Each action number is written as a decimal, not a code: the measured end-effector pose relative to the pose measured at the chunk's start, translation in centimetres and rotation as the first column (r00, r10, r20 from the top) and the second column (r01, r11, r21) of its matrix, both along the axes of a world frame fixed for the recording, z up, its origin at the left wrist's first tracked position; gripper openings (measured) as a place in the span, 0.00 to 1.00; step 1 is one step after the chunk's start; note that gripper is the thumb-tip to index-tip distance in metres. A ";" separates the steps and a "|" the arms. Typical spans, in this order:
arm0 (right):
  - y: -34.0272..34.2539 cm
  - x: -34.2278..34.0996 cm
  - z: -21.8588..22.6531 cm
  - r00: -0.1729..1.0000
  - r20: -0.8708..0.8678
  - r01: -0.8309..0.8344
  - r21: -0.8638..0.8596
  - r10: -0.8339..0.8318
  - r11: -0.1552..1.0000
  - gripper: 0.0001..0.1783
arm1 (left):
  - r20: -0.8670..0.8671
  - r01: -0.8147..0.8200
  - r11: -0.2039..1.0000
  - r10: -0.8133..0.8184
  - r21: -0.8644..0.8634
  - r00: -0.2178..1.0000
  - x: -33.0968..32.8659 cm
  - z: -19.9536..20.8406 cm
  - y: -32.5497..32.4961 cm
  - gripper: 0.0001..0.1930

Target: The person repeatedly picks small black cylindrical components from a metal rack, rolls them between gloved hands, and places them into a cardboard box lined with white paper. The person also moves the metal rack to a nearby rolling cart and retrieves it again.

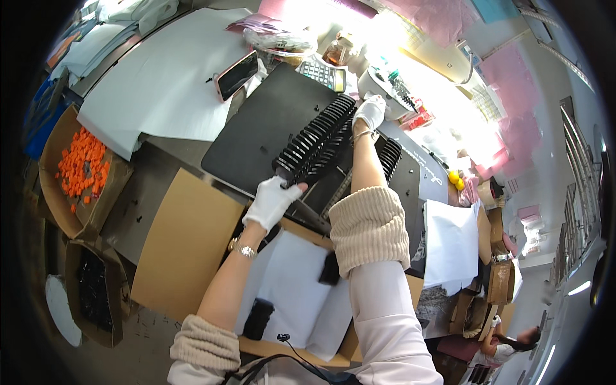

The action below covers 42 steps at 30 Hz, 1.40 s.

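The black ribbed rack lies slantwise on a black mat, its near end close to the mat's front edge; open mat stretches to its left, giving room on that side, with a broad white sheet beyond; the left hand curls its fingers and thumb about the rack's near end; the right hand, fingers drawn together, is by the far end, though I cannot tell whether it pinches anything; a white tub stands just past that hand and blocks the way forward, with a calculator and smartphone near the mat's far edge; a second ribbed rack sits right of the right forearm; below the front edge gapes an open cardboard box.
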State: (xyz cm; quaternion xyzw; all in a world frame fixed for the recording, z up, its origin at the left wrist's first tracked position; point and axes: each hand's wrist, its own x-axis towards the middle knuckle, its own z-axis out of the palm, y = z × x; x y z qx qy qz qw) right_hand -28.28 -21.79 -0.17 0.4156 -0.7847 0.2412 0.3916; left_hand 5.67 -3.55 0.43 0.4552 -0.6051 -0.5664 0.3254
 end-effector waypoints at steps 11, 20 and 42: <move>-0.7 -1.6 4.2 0.801 0.598 -0.148 0.250 -0.032 0.957 0.33 | -0.077 0.003 0.994 0.005 0.113 0.997 -0.2 0.6 0.2 0.15; 0.2 -0.5 4.8 0.619 0.764 -0.353 0.478 -0.183 0.804 0.40 | -0.139 -0.029 1.000 0.030 0.006 0.990 -0.4 -0.1 0.4 0.15; 14.2 16.6 5.7 0.697 0.715 -0.466 0.510 -0.055 0.723 0.31 | -0.231 -0.001 0.998 -0.014 -0.062 0.973 0.4 -0.9 0.6 0.23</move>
